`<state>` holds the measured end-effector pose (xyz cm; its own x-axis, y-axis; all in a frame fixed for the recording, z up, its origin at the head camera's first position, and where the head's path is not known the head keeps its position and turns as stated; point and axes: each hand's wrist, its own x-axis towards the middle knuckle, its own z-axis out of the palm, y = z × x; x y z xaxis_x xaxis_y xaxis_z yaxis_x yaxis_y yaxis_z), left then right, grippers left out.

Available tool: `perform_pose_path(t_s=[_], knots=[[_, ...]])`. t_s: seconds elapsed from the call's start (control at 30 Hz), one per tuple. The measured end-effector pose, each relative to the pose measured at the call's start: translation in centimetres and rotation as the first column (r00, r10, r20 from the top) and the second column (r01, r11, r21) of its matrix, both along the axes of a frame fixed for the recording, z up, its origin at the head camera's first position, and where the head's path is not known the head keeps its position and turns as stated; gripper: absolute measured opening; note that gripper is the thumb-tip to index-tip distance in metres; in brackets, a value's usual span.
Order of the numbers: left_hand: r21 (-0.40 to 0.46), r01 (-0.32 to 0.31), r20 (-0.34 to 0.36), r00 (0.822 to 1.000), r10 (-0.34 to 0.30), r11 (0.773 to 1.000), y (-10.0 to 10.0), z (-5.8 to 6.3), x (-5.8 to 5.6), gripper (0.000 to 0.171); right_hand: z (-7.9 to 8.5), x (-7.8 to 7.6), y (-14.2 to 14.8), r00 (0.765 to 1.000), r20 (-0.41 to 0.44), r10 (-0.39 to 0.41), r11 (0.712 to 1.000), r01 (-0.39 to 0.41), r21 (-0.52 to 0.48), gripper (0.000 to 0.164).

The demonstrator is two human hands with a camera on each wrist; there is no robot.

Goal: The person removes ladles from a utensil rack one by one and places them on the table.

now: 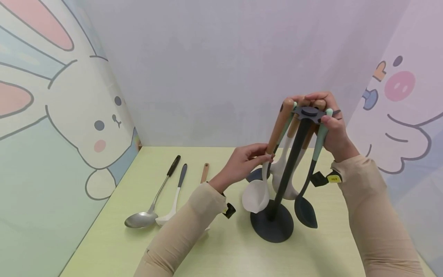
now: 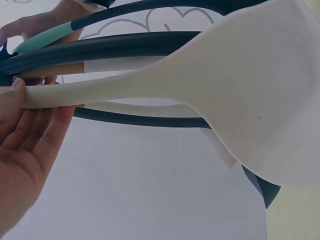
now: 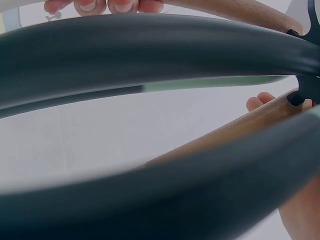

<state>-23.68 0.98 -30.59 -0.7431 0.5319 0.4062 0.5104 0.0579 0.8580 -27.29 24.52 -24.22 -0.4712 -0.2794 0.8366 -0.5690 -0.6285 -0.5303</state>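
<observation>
A dark utensil stand has its round base on the table, and its pole slants right in the head view. My right hand grips the notched top, with fingers behind it and thumb in front by a mint handle. My left hand pinches the neck of a white ladle with a wooden handle, whose top is at the stand's rim. In the left wrist view this ladle fills the right side. A mint-handled dark ladle hangs at the right; several other utensils hang behind the pole.
To the left on the pale table lie a steel spoon with a black handle and a white ladle with a grey handle. A wooden-handled utensil is partly hidden under my left forearm. A wall stands behind.
</observation>
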Motion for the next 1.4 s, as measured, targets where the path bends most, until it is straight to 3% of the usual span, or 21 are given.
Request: perform_pose_path(t_s=[0.17,0.8,1.4], knots=[[0.007,0.001,0.012,1.0,-0.001,1.0,-0.4,0.1,0.0,0.033,0.1,0.0,-0.1,1.0,0.005,0.008,1.0,-0.008,0.005,0.04],[0.04,-0.009,-0.052,0.999,0.011,0.999,-1.8,0.2,0.2,0.03,0.2,0.2,-0.5,1.0,-0.01,0.019,1.0,-0.019,0.02,0.039],[0.024,-0.11,-0.027,0.993,0.111,0.994,-3.0,0.1,0.2,0.029,0.2,0.2,-0.8,0.998,-0.016,0.053,0.999,-0.053,0.002,0.038]])
